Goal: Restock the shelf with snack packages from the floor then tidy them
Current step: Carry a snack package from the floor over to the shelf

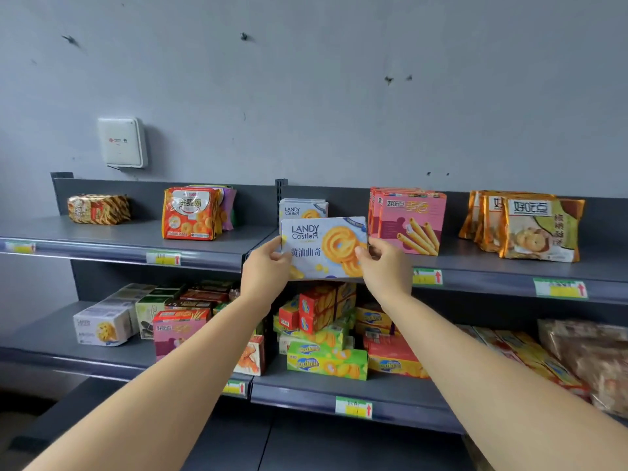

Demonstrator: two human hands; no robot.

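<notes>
Both hands are on one Landy Castle butter cookie box [324, 248], held upright at the front edge of the top shelf [204, 232]. Left hand [263, 270] pinches its left end, right hand [385, 266] grips the right end. Another Landy Castle box [302, 209] stands right behind it. Pink egg roll boxes [409, 219] sit just to the right, orange cookie bags [190, 212] off to the left.

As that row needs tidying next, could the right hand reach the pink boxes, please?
Likely yes, once freed: pink boxes stand beside the right hand, nothing between, though it holds the cookie box.
</notes>
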